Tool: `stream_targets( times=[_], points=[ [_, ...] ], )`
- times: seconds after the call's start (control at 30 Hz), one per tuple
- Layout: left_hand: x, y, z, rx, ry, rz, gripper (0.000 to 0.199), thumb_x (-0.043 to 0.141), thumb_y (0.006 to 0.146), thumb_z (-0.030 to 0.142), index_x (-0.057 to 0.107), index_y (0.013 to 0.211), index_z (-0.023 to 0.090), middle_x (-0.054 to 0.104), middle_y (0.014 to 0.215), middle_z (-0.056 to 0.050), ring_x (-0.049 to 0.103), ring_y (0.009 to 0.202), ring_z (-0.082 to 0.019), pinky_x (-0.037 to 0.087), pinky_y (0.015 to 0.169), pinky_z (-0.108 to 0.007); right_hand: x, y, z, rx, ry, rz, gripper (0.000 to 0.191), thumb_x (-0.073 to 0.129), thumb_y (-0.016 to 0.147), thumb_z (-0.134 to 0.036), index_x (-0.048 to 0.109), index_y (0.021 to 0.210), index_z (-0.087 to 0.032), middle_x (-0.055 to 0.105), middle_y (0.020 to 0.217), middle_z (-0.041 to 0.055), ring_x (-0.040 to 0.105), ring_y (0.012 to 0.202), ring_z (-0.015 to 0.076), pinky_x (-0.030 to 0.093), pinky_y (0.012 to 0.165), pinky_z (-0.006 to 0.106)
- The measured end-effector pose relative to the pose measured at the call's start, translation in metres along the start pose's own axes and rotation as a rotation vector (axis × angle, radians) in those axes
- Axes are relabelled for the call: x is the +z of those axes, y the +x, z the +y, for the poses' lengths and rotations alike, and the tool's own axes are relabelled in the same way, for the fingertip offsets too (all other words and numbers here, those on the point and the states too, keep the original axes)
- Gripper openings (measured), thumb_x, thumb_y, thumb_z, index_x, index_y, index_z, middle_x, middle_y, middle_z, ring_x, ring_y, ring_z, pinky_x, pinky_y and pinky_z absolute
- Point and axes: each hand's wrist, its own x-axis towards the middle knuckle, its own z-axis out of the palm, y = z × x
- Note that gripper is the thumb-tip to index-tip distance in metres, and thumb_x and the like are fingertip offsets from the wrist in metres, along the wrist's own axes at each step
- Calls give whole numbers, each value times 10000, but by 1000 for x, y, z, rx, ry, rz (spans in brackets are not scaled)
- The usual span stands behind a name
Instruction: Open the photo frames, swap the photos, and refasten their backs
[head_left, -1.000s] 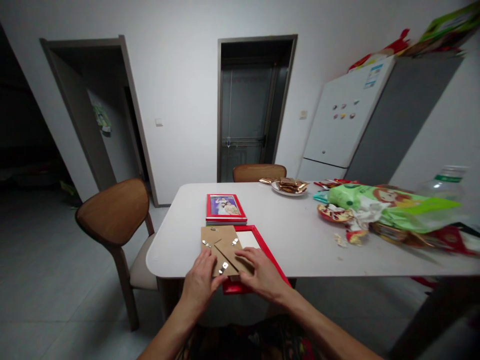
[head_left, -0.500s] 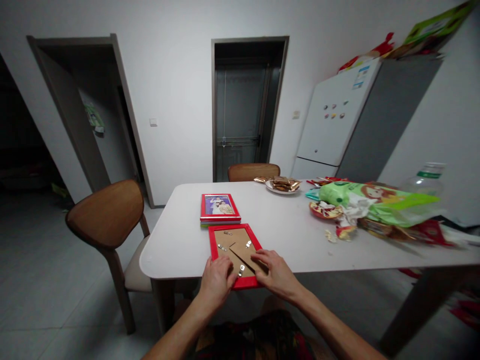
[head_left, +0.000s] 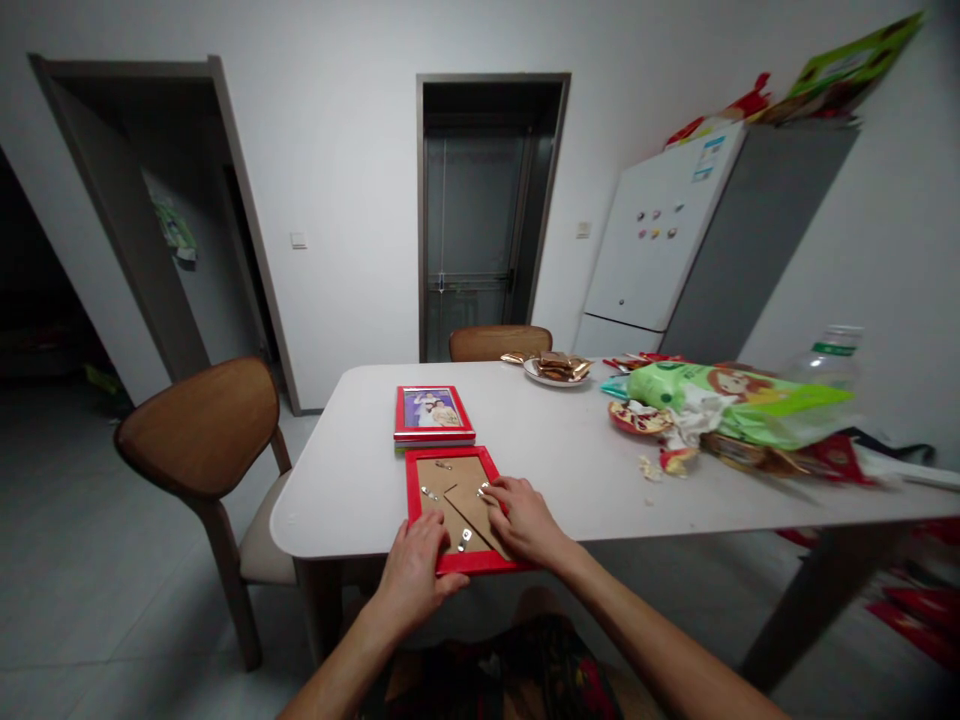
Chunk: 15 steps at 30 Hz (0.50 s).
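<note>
A red picture frame (head_left: 480,563) lies face down at the table's near edge, its brown backing board (head_left: 450,515) showing a slanted slit and several small metal clips. My left hand (head_left: 416,562) grips the frame's lower left corner, thumb along the bottom rim and fingers over the backing. On the right side, my right hand (head_left: 523,518) is closed, its bent fingertips on the right metal clip (head_left: 482,490). Just beyond lies a stack with another red picture frame (head_left: 433,410) on top, face up, with a photo of people in it.
On the white table (head_left: 345,480), a plate (head_left: 551,378) of gold-wrapped packets stands at the back. Green packaging (head_left: 750,405), crumpled tissue and scraps lie to the right, near a clear plastic bottle (head_left: 829,360). Wooden chairs (head_left: 202,425) stand at the left and far side.
My right hand has moved up from the frame's lower right part to the right clip. My left hand has shifted its thumb onto the bottom rim. The view has turned slightly right.
</note>
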Motion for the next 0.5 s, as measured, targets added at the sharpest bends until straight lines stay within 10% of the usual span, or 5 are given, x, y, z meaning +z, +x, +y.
stream_targets(
  times=[0.5],
  points=[
    [-2, 2, 1, -14, -28, -9, 350, 684, 601, 314, 519, 877, 173, 460, 1220, -120, 397, 1143, -265, 273, 964, -468, 10, 15, 4, 10, -1, -31, 319, 341, 820, -285, 613, 817, -117, 509, 947, 97, 460, 860, 152, 315, 812, 237]
  ],
)
